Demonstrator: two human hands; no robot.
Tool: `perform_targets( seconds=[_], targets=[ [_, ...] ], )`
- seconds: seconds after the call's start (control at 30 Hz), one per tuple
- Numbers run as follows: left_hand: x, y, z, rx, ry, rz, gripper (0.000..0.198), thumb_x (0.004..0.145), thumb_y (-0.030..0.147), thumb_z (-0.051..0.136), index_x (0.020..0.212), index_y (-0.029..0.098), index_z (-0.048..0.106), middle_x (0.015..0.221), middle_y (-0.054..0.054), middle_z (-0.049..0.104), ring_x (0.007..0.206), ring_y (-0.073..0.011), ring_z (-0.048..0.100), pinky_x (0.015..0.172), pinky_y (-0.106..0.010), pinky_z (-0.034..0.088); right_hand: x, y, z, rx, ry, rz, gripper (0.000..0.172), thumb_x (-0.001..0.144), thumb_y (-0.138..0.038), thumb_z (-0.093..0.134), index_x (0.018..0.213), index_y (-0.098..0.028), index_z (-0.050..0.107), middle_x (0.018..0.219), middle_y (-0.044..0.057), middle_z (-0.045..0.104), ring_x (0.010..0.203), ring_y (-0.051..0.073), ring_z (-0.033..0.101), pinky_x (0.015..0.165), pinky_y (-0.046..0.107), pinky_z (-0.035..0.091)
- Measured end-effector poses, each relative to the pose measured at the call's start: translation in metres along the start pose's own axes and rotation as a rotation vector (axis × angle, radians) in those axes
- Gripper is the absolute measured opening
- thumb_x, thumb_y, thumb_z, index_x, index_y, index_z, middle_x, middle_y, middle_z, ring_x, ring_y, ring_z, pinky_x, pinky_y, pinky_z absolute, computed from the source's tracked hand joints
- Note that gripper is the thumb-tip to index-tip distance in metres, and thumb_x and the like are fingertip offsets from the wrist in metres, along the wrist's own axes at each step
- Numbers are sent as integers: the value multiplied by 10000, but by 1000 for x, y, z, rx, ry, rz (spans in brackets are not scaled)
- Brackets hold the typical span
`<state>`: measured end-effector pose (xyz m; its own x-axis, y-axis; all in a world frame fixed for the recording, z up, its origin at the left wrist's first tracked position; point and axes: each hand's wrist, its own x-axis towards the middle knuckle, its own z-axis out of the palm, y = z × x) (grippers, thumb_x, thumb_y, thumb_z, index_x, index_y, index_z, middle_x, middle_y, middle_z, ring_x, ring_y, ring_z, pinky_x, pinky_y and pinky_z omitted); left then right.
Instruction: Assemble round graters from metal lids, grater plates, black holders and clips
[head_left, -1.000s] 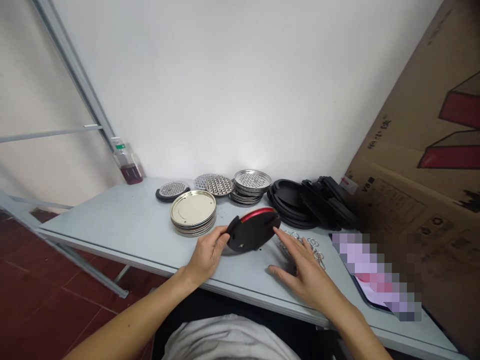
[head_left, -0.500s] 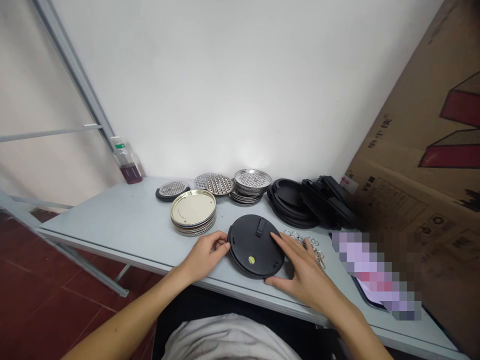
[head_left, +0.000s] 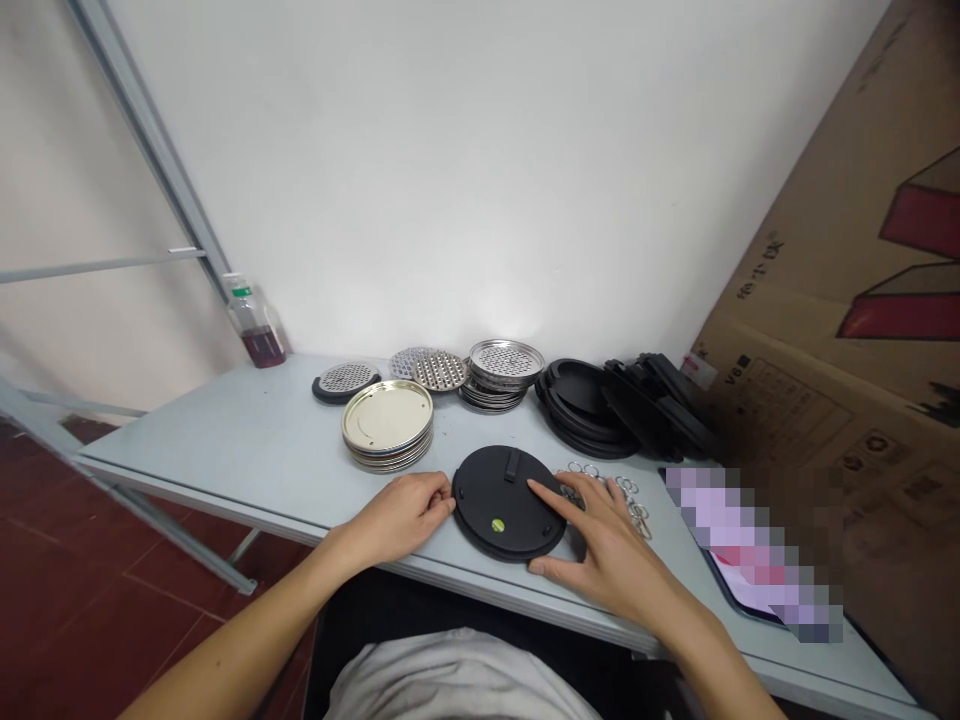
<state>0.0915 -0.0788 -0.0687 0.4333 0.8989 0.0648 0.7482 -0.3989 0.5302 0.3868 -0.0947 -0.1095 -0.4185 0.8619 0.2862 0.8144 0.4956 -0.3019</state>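
Between the left hand (head_left: 394, 517) at 9 o'clock and the spread right hand (head_left: 604, 545) at 3 o'clock, a round black disc (head_left: 499, 525) lies flat, touched by both, not gripped.

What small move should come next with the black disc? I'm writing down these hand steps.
Probably lift the black disc by its rim with both hands: it lies flat on the table, the left hand touches its edge, and the right hand rests on top.

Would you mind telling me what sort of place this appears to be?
Probably a small workshop or parts storeroom: a plain pale table holds sorted stacks of perforated metal discs and black round covers, beside a large cardboard carton.
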Motion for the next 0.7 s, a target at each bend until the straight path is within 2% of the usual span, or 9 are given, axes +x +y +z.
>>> perform_targets(
  seconds=[0.1,0.2,0.27,0.3,0.4,0.47,0.53,0.7],
  targets=[
    [0,-2,0,3,-7,28,238,964,290,456,819,196,619,774,-13,666,704,-171,608,646,-260,419,0,0,0,-4,0,13,762,769,-613,698,1454,-382,460,1435,118,510,1384,371,400,1147,692,159],
    [2,-5,2,10,118,45,276,995,326,430,850,192,623,823,-27,664,766,-181,622,715,-290,465,0,0,-1,0,-7,22,768,778,-617,684,1467,-382,438,1458,109,503,1399,366,385,1148,702,143],
    [3,-7,7,14,234,91,250,966,406,513,981,189,637,985,-68,678,928,-216,637,849,-344,497,-1,-1,0,4,-2,23,772,777,-604,692,1468,-375,436,1463,109,506,1397,366,390,1149,704,144],
    [3,-9,9,18,257,132,309,931,450,576,1093,192,631,1125,-99,661,1058,-245,618,937,-384,489,-1,-1,0,8,2,23,773,776,-595,697,1469,-371,437,1465,109,507,1394,365,396,1150,701,151],
    [4,-14,16,56,165,249,704,806,555,710,1404,250,495,1508,-144,429,1394,-332,397,1121,-503,380,-1,-1,0,23,11,19,772,776,-572,706,1468,-354,442,1469,112,506,1388,358,412,1161,678,178],
    [4,-17,19,90,84,263,829,772,598,724,1476,284,420,1582,-136,330,1459,-355,296,1152,-549,334,-1,0,1,28,16,14,770,777,-563,708,1467,-342,446,1466,114,509,1386,350,418,1168,665,182],
    [4,-18,20,108,56,254,845,769,615,718,1486,292,411,1581,-134,338,1461,-359,296,1157,-571,321,-1,1,1,30,21,12,768,777,-560,710,1463,-330,453,1460,117,512,1385,347,420,1170,665,177],
    [4,-17,20,101,99,264,822,758,591,742,1466,293,450,1543,-132,405,1423,-350,369,1141,-554,364,-3,3,3,56,38,28,788,768,-551,720,1466,-312,445,1475,126,498,1385,351,428,1170,669,178]
  ],
)
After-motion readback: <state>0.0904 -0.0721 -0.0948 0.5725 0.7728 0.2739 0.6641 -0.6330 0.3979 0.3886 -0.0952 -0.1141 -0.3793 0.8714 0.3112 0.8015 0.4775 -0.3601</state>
